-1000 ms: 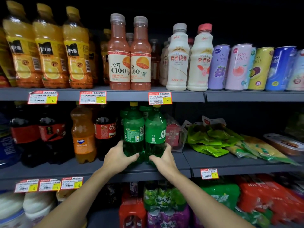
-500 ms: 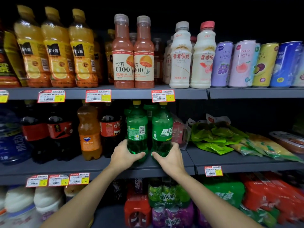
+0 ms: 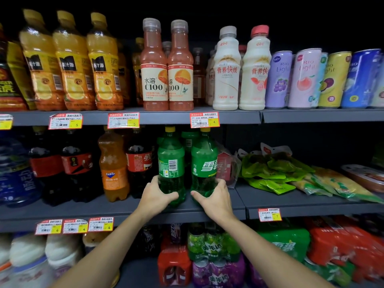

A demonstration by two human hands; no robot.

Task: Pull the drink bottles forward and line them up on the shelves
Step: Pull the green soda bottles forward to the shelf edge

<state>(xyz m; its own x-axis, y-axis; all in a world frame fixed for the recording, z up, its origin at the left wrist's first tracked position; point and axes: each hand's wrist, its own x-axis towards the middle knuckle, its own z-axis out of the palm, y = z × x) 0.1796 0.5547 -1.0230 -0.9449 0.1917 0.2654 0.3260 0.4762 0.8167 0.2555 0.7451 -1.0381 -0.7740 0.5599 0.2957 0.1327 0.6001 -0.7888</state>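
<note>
Two green Sprite bottles stand side by side near the front of the middle shelf (image 3: 124, 213). My left hand (image 3: 155, 197) grips the base of the left green bottle (image 3: 170, 163), whose barcode faces out. My right hand (image 3: 215, 197) grips the base of the right green bottle (image 3: 204, 161), whose logo faces out. More green bottles (image 3: 188, 140) stand behind them. Left of these are a cola bottle (image 3: 139, 163), an orange Fanta bottle (image 3: 112, 165) and two dark cola bottles (image 3: 60, 163).
The top shelf holds orange juice bottles (image 3: 72, 63), pink C100 bottles (image 3: 166, 65), white milk drinks (image 3: 241, 69) and cans (image 3: 311, 77). Green snack bags (image 3: 276, 173) lie right of the Sprite. Multipacks (image 3: 207, 256) fill the bottom shelf. Price tags (image 3: 204, 119) line the shelf edges.
Both hands keep their grip on the two green bottles, which stand slightly farther forward and closer together. The view has shifted a little.
</note>
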